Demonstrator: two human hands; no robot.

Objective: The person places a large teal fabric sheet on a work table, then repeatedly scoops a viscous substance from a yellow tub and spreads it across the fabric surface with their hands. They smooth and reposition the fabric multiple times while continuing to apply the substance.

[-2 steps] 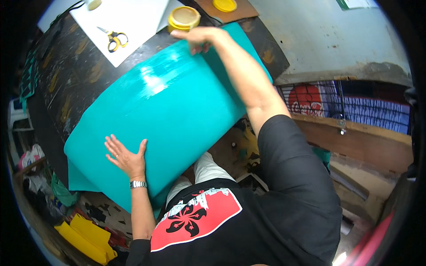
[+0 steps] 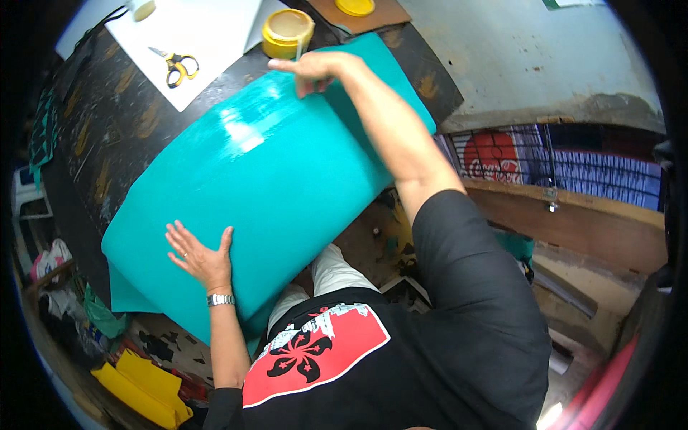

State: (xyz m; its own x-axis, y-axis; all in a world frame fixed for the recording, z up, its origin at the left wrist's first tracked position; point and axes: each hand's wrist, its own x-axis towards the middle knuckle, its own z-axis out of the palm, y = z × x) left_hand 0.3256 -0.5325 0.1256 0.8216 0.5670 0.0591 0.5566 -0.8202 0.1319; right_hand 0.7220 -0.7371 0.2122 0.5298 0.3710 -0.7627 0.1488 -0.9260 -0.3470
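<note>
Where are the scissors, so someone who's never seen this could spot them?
Find the big teal sheet lying partly on the dark table. Just past its far edge lies a white sheet, with the scissors on it. Unlike the round yellow tub nearby, they have two black-and-yellow finger loops.

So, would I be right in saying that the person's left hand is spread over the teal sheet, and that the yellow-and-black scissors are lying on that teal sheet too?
Not quite: the yellow-and-black scissors lie on the white sheet, as the head view shows. The left hand is indeed spread over the teal sheet.
</note>
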